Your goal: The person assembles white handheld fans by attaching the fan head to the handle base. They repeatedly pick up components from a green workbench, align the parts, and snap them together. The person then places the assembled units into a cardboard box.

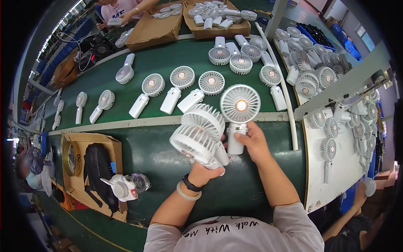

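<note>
Right hand [254, 141] grips upright fan [239, 115] from below; left hand [204, 173] clutches bunched fans [196, 140].

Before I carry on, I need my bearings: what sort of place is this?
Likely a factory production line: matching white handheld fans lie along a long green bench, more crowd a white side table, and open cardboard trays hold others.

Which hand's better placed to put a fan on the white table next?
Right, probably: the right hand holds one fan, nearer the white table; the left hand holds at least two fans.
</note>
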{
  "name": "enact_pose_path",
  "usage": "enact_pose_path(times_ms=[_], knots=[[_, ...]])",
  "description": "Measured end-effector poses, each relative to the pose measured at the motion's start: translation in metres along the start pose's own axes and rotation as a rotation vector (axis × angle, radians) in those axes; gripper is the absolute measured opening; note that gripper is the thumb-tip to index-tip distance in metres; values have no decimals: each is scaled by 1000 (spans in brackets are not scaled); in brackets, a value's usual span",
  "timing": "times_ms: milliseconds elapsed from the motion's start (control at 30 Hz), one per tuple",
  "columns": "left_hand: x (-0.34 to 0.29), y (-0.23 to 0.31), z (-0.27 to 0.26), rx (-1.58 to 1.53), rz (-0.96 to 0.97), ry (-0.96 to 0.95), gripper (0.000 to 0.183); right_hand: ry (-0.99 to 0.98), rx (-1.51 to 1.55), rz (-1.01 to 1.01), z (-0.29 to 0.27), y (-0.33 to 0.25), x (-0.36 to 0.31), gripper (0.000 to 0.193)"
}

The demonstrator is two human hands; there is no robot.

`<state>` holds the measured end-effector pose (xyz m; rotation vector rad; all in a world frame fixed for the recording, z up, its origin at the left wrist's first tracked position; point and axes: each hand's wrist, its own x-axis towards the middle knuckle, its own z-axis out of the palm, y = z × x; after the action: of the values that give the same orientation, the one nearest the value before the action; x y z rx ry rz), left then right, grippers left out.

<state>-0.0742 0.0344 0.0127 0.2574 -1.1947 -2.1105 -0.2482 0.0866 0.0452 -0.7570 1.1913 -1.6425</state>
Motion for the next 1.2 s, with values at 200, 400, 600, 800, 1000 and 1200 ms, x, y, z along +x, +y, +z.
enact_pose_path(times_ms=[200,400,600,800,1000,1200], knots=[[-8,2,14,-106,-242,58,80,121,-16,-139,-12,-19,-26,47],[-23,19,38,-41,-221,50,82,26,81,-19,-21,-25,-42,47],[-28,12,47,-49,-194,29,93,45,22,-65,-26,-21,-48,46],[-27,3,43,-46,-211,11,100,76,-72,-107,-28,-16,-48,46],[-14,3,40,234,-177,-99,83,-125,196,-85,-24,-7,-50,69],[19,-21,86,834,130,-49,82,-28,305,-49,-25,18,-65,83]])
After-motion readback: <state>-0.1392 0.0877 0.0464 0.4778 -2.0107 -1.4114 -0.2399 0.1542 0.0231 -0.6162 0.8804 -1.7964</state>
